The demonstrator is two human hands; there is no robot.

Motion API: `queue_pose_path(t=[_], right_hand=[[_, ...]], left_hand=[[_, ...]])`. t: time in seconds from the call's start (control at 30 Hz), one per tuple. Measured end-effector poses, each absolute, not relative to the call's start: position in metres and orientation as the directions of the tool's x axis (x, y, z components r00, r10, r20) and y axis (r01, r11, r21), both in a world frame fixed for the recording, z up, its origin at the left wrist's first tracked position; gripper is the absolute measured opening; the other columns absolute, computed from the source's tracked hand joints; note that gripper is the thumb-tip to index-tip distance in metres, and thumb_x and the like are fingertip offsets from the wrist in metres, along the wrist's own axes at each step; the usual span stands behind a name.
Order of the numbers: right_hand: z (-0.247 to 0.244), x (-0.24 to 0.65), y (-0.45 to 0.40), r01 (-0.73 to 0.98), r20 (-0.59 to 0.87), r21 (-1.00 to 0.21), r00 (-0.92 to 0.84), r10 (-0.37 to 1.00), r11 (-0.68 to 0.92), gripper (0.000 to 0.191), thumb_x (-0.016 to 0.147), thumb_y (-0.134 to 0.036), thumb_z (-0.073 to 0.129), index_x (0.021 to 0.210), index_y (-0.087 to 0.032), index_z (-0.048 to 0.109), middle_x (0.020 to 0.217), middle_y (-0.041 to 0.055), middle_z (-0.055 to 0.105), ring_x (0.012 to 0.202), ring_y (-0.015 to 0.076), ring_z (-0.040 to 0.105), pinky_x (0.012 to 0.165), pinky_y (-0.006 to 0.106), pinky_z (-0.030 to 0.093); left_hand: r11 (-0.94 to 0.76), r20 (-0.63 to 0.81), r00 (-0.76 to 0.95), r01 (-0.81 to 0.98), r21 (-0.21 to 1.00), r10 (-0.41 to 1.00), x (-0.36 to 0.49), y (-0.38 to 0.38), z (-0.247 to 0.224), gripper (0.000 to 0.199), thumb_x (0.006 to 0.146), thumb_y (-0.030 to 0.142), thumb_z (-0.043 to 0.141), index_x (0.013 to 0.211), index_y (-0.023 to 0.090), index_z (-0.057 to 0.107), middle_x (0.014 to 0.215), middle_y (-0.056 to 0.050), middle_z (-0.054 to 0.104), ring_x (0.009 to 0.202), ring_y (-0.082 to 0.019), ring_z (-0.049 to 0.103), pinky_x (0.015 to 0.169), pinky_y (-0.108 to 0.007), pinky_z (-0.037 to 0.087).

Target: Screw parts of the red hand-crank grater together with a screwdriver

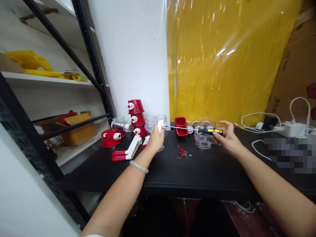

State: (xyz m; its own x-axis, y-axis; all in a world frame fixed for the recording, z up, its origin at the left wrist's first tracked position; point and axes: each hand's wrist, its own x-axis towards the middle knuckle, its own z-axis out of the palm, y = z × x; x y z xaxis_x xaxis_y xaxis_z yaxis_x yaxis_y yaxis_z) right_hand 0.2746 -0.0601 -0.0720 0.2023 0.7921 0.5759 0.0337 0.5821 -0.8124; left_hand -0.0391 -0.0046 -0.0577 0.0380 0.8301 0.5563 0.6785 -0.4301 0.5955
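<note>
My left hand point(156, 140) is closed around a white crank handle point(161, 125), mostly hidden by my fingers. My right hand point(228, 138) grips the end of a black and yellow screwdriver point(207, 131) between thumb and fingers. Its long shaft points left, with the tip at the white part. Beside my left forearm lie white crank handles point(133, 147) with red grips. Small red pieces point(182, 151) and several screws lie on the black table point(197, 174) between my hands. Behind the screwdriver stand clear plastic parts point(203, 140) and red trays point(181, 126).
Red housings point(136, 117) are stacked at the back, with another red housing point(111, 138) and a metal grater drum point(119, 125) to their left. A black-framed shelf point(93, 59) borders the left side. White cables and a power adapter point(293, 129) lie at the right.
</note>
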Motion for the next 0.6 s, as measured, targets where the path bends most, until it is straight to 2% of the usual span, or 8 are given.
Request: queue_pose_path(t=[0.1,0.17,0.23,0.3,0.4,0.5,0.6], right_hand=[[-0.073,0.275,-0.056,-0.121,0.542,-0.806,0.242,0.805,0.579,0.074,0.057,-0.040,0.087,0.111,-0.035,0.037,0.080,-0.0055,0.056,0.060,0.0141,0.059,0.057,0.030,0.052],[-0.076,0.278,-0.051,-0.171,0.502,-0.816,0.263,0.824,0.552,0.069,0.061,-0.049,0.083,0.110,-0.035,0.035,0.077,-0.0046,0.057,0.058,0.0168,0.061,0.055,0.034,0.052],[-0.080,0.280,-0.046,-0.116,0.448,-0.863,0.270,0.852,0.491,0.060,0.070,-0.063,0.071,0.108,-0.033,0.035,0.069,-0.0029,0.057,0.050,0.0203,0.059,0.047,0.037,0.048],[-0.083,0.282,-0.045,0.052,0.423,-0.904,0.265,0.866,0.425,0.054,0.076,-0.071,0.059,0.107,-0.031,0.038,0.058,-0.0031,0.053,0.040,0.0210,0.053,0.038,0.036,0.041],[-0.081,0.282,-0.050,0.226,0.497,-0.864,0.242,0.833,0.450,0.048,0.079,-0.065,0.060,0.107,-0.030,0.044,0.054,-0.0048,0.048,0.037,0.0172,0.045,0.036,0.032,0.034],[-0.076,0.279,-0.056,0.155,0.593,-0.805,0.232,0.771,0.573,0.053,0.074,-0.057,0.070,0.110,-0.030,0.043,0.066,-0.0043,0.051,0.045,0.0151,0.049,0.043,0.031,0.041],[-0.073,0.277,-0.057,0.043,0.590,-0.798,0.253,0.766,0.601,0.065,0.064,-0.049,0.081,0.111,-0.031,0.041,0.079,-0.0031,0.056,0.056,0.0153,0.058,0.052,0.031,0.048]], left_hand=[[-0.445,0.551,0.067,0.673,0.590,0.832,-0.037,-0.005,-0.060,0.021,0.094,0.033,0.043,0.110,0.019,0.046,0.076,-0.005,0.064,0.067,-0.022,0.063,0.071,-0.034,0.049],[-0.445,0.543,0.080,0.678,0.585,0.836,-0.036,-0.006,-0.061,0.021,0.094,0.033,0.043,0.109,0.019,0.046,0.074,-0.005,0.063,0.064,-0.022,0.062,0.069,-0.034,0.049],[-0.435,0.536,0.076,0.684,0.585,0.841,-0.035,-0.006,-0.061,0.021,0.094,0.032,0.043,0.109,0.018,0.046,0.073,-0.005,0.063,0.063,-0.022,0.062,0.068,-0.035,0.048],[-0.429,0.533,0.073,0.688,0.585,0.843,-0.036,-0.006,-0.061,0.020,0.094,0.032,0.043,0.109,0.019,0.046,0.073,-0.005,0.063,0.063,-0.023,0.062,0.068,-0.035,0.049],[-0.441,0.539,0.088,0.691,0.573,0.838,-0.037,-0.007,-0.060,0.020,0.094,0.032,0.043,0.109,0.019,0.046,0.074,-0.005,0.063,0.064,-0.022,0.062,0.069,-0.035,0.049],[-0.450,0.548,0.087,0.685,0.574,0.832,-0.037,-0.006,-0.060,0.021,0.094,0.032,0.042,0.110,0.018,0.046,0.075,-0.006,0.063,0.064,-0.022,0.062,0.068,-0.035,0.048],[-0.448,0.549,0.084,0.687,0.572,0.831,-0.037,-0.005,-0.061,0.022,0.094,0.032,0.042,0.110,0.018,0.045,0.075,-0.006,0.062,0.063,-0.022,0.061,0.065,-0.035,0.048]])
